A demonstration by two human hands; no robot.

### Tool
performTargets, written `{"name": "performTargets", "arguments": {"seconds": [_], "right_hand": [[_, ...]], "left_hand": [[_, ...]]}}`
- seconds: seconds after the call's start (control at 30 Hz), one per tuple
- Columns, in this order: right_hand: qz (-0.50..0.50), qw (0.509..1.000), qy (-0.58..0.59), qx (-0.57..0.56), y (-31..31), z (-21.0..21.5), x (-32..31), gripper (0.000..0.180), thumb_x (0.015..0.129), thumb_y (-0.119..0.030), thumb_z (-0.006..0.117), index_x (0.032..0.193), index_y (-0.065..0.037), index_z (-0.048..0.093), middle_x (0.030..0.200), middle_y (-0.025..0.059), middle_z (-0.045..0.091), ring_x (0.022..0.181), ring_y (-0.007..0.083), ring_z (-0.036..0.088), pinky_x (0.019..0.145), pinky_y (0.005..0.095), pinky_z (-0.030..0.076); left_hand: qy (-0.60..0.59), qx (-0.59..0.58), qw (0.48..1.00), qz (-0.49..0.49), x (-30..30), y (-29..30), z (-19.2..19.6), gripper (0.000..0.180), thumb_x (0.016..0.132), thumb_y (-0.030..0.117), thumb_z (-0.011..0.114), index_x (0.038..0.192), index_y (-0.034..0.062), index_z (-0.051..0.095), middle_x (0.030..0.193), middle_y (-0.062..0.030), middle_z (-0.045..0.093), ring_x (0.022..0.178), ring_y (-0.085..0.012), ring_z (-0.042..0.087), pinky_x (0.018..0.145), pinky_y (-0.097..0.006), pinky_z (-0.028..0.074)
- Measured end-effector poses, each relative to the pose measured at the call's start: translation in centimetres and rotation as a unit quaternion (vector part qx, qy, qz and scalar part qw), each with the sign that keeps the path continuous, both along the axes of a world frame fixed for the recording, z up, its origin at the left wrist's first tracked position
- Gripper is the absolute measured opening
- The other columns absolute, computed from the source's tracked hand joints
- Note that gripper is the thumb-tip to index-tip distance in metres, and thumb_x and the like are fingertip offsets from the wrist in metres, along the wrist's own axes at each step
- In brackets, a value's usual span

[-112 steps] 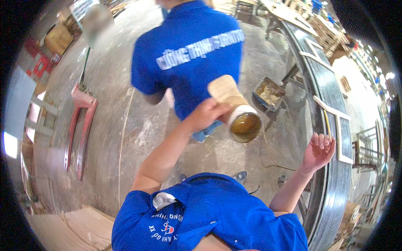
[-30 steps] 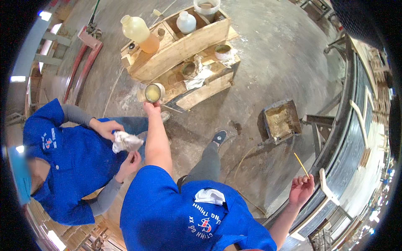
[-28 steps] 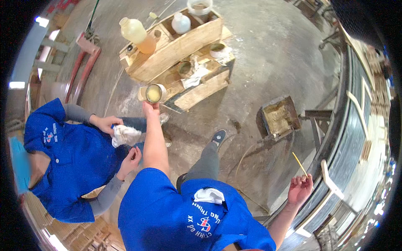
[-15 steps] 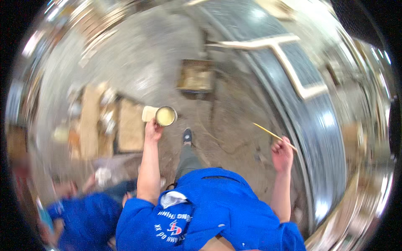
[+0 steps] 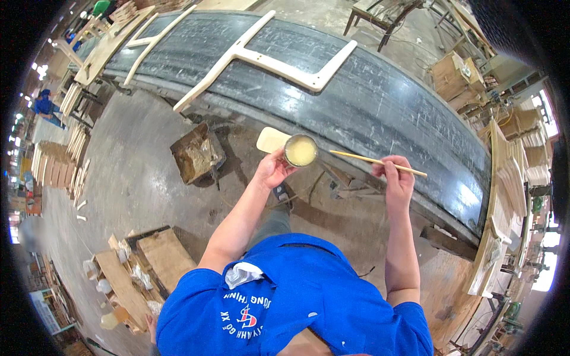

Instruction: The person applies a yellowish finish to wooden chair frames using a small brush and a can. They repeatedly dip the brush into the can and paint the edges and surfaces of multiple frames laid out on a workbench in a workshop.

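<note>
My left hand (image 5: 274, 171) is closed around a small round cup (image 5: 301, 150) of pale yellow paste. A flat, pale piece with rounded corners (image 5: 272, 140) sticks out beside the cup on its left; I cannot tell if it is wood. My right hand (image 5: 396, 181) pinches a thin wooden stick (image 5: 368, 159), whose tip points left toward the cup without touching it. Beyond both hands lies a long dark conveyor belt (image 5: 380, 89). A pale wooden frame piece (image 5: 279, 67) rests on it, with another frame piece (image 5: 155, 44) farther left.
A dirty square bin (image 5: 189, 155) stands on the floor left of my hands. Boards and plastic bags lie on a low stack (image 5: 163, 255) at the lower left. Wooden boards (image 5: 496, 190) line the right side. A distant person (image 5: 46, 107) in blue is at the far left.
My view has swung to the right, so the belt now stretches ahead of me. My hands have come closer together, still holding the cup and the stick.
</note>
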State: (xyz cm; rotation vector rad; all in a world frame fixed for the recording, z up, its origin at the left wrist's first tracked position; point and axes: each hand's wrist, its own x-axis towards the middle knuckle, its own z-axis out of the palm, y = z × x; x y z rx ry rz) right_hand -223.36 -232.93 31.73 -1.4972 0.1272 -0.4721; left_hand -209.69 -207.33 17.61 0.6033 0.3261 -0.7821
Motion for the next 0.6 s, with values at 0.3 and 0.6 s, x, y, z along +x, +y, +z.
{"name": "performTargets", "arguments": {"seconds": [0.3,0.6], "right_hand": [[0.046,0.939,-0.002,-0.341,3.3,3.2,19.4,0.013,0.086,-0.015,0.060,0.084,-0.003,0.057,0.061,0.0087,0.054,0.051,0.0160,0.051,0.050,0.0278,0.042],[0.099,0.920,0.027,-0.379,3.6,1.7,29.2,0.014,0.085,-0.015,0.060,0.082,-0.003,0.055,0.060,0.0110,0.052,0.050,0.0207,0.051,0.051,0.0312,0.042]], "left_hand": [[-0.042,0.028,0.999,0.015,12.2,-2.3,1.7,0.032,0.097,0.026,0.036,0.117,0.0052,0.050,0.108,-0.0103,0.059,0.096,-0.0232,0.060,0.083,-0.042,0.050],[-0.048,0.059,0.994,0.084,17.4,-3.2,2.1,0.034,0.098,0.026,0.034,0.121,0.0039,0.045,0.116,-0.0111,0.055,0.103,-0.0276,0.057,0.087,-0.052,0.048]]}}
